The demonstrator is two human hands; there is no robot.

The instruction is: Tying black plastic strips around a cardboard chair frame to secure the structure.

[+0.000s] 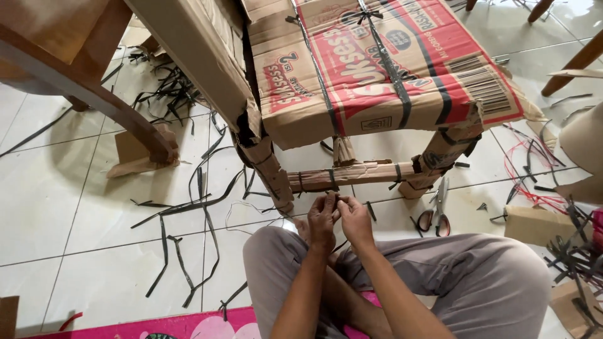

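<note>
My left hand (322, 221) and right hand (355, 220) meet above lap, just below cardboard-wrapped chair rung (342, 176). Both grips closed to fingertip pinch on thin black strap (337, 202); strap mostly hidden between fingers. Strap looks light, flat, flexible, probably slick: best pinched close to end, kept taut. Cardboard wrap (377, 69) on chair stiff yet tearable. Scissors (438, 210) on tile floor (56, 207) near right knee, black offcuts (188, 207) scattered left.

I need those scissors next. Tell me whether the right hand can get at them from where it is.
Probably yes. The scissors lie open on the tiles, just right of the right hand, nothing lying on them. That hand's fingers are pinching a black strip together with the left hand.
</note>
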